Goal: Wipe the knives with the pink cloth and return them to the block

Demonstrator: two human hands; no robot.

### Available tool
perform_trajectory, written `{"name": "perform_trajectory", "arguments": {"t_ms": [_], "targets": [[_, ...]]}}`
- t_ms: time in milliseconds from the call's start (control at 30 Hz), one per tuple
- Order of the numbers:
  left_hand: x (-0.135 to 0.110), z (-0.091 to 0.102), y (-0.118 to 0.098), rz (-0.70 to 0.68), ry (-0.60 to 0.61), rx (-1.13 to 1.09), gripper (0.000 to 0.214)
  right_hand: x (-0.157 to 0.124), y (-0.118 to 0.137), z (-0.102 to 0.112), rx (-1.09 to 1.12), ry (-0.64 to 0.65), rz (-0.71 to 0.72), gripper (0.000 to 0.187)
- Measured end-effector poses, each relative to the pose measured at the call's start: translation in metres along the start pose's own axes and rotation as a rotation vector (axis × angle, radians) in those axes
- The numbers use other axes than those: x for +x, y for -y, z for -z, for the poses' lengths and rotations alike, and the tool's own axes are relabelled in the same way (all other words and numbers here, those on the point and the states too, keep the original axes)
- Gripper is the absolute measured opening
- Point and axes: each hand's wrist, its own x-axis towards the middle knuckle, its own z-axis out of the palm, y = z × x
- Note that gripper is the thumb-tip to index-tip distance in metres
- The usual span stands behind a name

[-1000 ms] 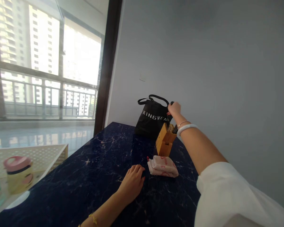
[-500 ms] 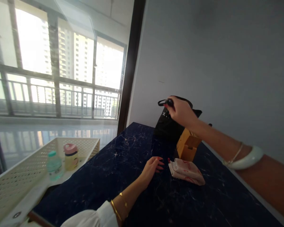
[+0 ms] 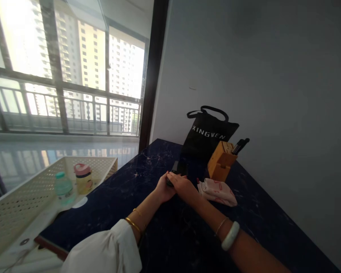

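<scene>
My left hand [image 3: 162, 188] and my right hand [image 3: 184, 185] meet low over the dark marble counter [image 3: 125, 212]. Both are closed on the near end of a black object that looks like a knife [image 3: 179, 168]; its far end points toward the wall. Just to the right lies a folded white cloth with red print [image 3: 217, 191]. Behind the cloth stands a wooden knife block [image 3: 220, 165], tilted, with black handles [image 3: 240, 145] sticking out of its top.
A black tote bag with white lettering [image 3: 210, 132] leans on the grey wall behind the block. Left of the counter stands a white perforated basket [image 3: 22, 197] holding a small bottle [image 3: 64, 187] and a yellow cup with a pink lid [image 3: 83, 178]. Windows fill the left side.
My right hand came down from the knife block with the black object and now rests at the counter. My left hand moved up to meet it and closed on the object's near end.
</scene>
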Motion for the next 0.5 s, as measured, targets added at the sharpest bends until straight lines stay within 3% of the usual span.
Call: {"name": "perform_trajectory", "arguments": {"t_ms": [67, 200, 367, 500], "targets": [[0.002, 0.003, -0.002, 0.032, -0.037, 0.004, 0.039, -0.011, 0.005, 0.004, -0.043, -0.008, -0.025, 0.045], [0.003, 0.006, -0.003, 0.089, -0.153, 0.056, 0.023, -0.041, 0.002, 0.021, -0.126, -0.021, -0.221, 0.044], [0.001, 0.004, -0.005, 0.144, -0.231, 0.129, 0.023, -0.083, -0.033, 0.037, -0.254, 0.008, -0.459, 0.038], [0.002, 0.005, -0.004, 0.136, -0.264, 0.176, 0.020, -0.104, -0.058, 0.038, -0.268, 0.044, -0.537, 0.019]]}}
